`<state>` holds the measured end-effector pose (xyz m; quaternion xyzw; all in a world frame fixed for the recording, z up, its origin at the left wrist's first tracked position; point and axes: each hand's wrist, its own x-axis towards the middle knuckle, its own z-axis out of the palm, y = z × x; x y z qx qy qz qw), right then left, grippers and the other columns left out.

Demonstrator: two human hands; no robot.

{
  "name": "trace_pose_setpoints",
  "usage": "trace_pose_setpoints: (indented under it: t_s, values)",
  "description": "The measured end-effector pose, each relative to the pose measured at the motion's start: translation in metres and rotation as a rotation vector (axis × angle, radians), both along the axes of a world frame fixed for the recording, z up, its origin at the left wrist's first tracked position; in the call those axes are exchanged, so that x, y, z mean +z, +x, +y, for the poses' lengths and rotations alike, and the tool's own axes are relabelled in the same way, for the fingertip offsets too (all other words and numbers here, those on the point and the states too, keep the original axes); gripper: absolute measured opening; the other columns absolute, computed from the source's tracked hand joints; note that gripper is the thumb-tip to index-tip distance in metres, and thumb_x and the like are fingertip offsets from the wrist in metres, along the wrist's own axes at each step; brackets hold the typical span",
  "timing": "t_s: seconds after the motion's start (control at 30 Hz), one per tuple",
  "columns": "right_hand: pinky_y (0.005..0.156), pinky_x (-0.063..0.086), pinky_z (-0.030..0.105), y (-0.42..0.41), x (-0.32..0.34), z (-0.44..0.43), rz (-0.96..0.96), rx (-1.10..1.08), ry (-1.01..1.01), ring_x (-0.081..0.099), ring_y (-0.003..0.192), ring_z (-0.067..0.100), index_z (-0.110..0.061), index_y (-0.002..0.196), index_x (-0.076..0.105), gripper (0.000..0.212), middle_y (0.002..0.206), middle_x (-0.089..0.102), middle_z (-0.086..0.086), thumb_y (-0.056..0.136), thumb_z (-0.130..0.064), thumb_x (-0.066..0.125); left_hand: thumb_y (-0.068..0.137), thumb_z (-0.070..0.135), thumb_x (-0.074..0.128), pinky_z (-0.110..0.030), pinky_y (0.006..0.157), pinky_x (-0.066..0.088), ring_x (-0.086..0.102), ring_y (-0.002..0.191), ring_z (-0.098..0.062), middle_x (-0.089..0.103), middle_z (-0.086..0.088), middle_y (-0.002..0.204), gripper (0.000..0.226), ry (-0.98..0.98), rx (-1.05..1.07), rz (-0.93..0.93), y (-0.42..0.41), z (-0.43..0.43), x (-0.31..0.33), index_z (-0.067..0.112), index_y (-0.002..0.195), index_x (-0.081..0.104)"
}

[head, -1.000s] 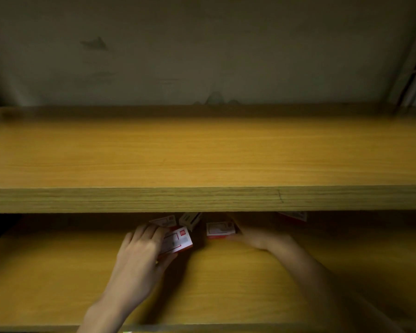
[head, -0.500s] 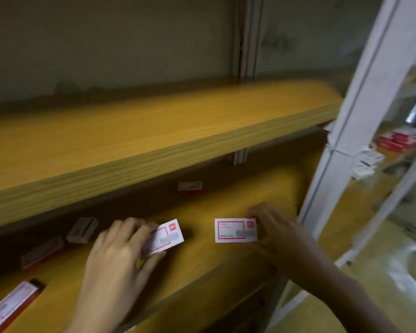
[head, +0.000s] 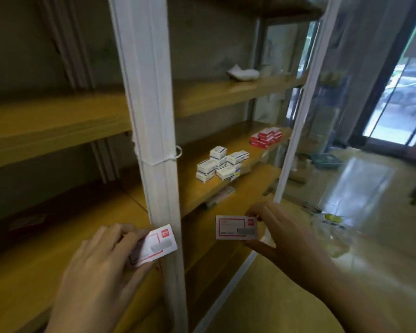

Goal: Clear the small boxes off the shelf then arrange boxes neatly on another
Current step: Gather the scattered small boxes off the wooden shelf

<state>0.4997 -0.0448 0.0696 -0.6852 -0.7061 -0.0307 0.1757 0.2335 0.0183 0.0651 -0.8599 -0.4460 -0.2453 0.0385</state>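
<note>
Wooden shelves (head: 58, 121) ran between white posts (head: 151, 116) against a dull grey wall (head: 22, 44). At the right, daylight came through a glass door (head: 399, 97) and shone off the glossy floor (head: 360, 188). A white cord (head: 165, 160) was tied round the near post.

Dim, motion-blurred — window glare right

- You've got one view, worn on your head, looking forward and down at a wide angle.
- It faces the white upright post (head: 149, 92) at close range, wooden shelves (head: 58, 121) running left and away to the far right.
- Your left hand (head: 99, 272) and right hand (head: 286, 239) sit near, low in frame; the floor (head: 370, 255) fills the right.
</note>
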Motion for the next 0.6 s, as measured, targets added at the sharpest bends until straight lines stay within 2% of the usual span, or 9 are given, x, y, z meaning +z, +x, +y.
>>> trace_pose_setpoints:
  t_s: [0.07,0.13,0.27,0.37,0.5,0.6]
  values:
    - [0.079,0.046,0.021,0.04,-0.006,-0.005,-0.036,-0.025,0.026,0.046,0.098,0.004,-0.029,0.114,0.044,0.047,0.115,0.048,-0.011,0.075,-0.055,0.044,0.054,0.033,0.085,-0.021,0.054,0.036,0.06,0.074,-0.023,0.064,0.001,0.086,0.049,-0.038,-0.02,0.004,0.043,-0.004,-0.004,0.021,0.097,0.065]
    - [0.075,0.05,0.025,0.078,-0.013,-0.009,-0.049,-0.056,0.056,0.048,0.095,0.004,-0.031,0.11,0.046,0.048,0.111,0.051,-0.011,0.072,-0.059,0.04,0.047,0.031,0.088,-0.024,0.056,0.04,0.061,0.076,-0.021,0.064,0.003,0.087,0.055,-0.078,-0.034,0.008,0.084,-0.006,-0.008,0.021,0.096,0.066]
    - [0.061,0.049,0.019,0.139,-0.017,-0.018,-0.048,-0.116,0.066,0.045,0.085,-0.002,-0.037,0.105,0.044,0.04,0.104,0.052,-0.017,0.072,-0.059,0.047,0.047,0.031,0.088,-0.021,0.058,0.039,0.06,0.078,-0.018,0.064,0.002,0.089,0.056,-0.094,-0.09,0.026,0.151,0.0,-0.008,0.019,0.098,0.066]
    - [0.054,0.046,0.014,0.176,-0.016,-0.021,-0.02,-0.16,0.041,0.051,0.078,-0.001,-0.038,0.101,0.042,0.038,0.098,0.053,-0.019,0.07,-0.057,0.052,0.05,0.032,0.087,-0.021,0.056,0.042,0.059,0.078,-0.018,0.063,0.0,0.09,0.056,-0.101,-0.13,0.032,0.193,0.014,-0.01,0.019,0.1,0.066]
    - [0.053,0.028,0.001,0.222,-0.02,-0.012,0.008,-0.204,0.005,0.046,0.078,-0.005,-0.039,0.1,0.042,0.041,0.098,0.054,-0.02,0.066,-0.056,0.057,0.057,0.031,0.084,-0.022,0.06,0.043,0.057,0.084,-0.017,0.062,0.0,0.094,0.053,-0.111,-0.192,0.025,0.246,0.042,-0.011,0.019,0.105,0.064]
    - [0.055,0.035,0.003,0.256,-0.022,0.006,0.009,-0.23,0.005,0.052,0.077,-0.003,-0.038,0.1,0.043,0.041,0.097,0.056,-0.02,0.066,-0.057,0.057,0.065,0.034,0.079,-0.022,0.068,0.042,0.052,0.095,-0.014,0.059,0.002,0.104,0.053,-0.104,-0.215,0.011,0.284,0.072,-0.014,0.024,0.113,0.06]
